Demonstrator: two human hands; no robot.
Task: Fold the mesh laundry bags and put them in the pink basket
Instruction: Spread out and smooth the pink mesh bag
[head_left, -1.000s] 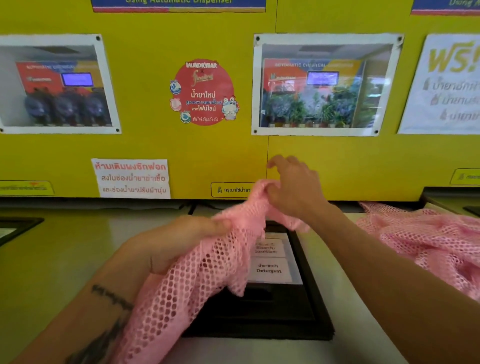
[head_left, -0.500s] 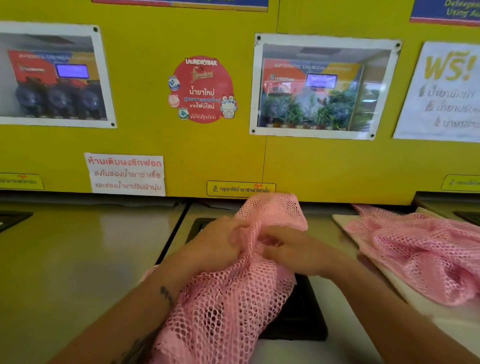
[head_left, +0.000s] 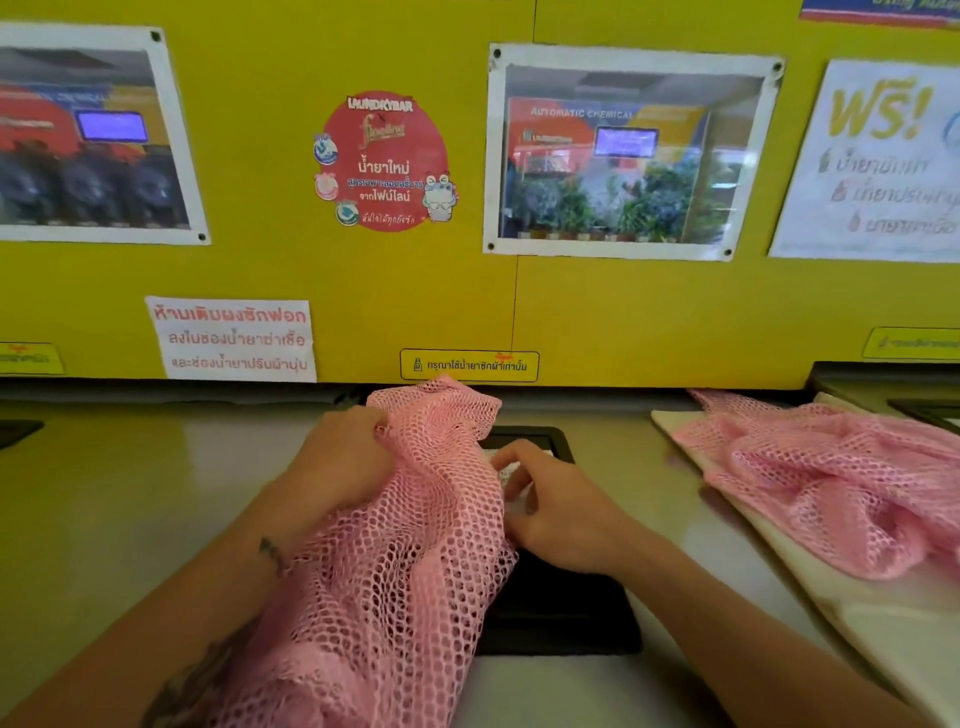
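Note:
A pink mesh laundry bag (head_left: 410, 545) lies bunched on the machine top in front of me, its far end reaching the yellow wall. My left hand (head_left: 337, 462) grips its left upper edge. My right hand (head_left: 556, 499) presses on the bag's right edge, with the fingertips partly under the mesh. More pink mesh bags (head_left: 831, 478) lie heaped at the right on a cream board (head_left: 810, 582). No pink basket is in view.
A black detergent drawer lid (head_left: 561, 613) is set into the grey machine top (head_left: 130, 499) under the bag. The yellow wall (head_left: 415, 291) with posters and stickers rises just behind. Another dark panel (head_left: 15, 431) sits at the far left.
My right hand came down from the bag's raised far end to its right edge. The bag settled lower onto the machine top, and the view moved closer.

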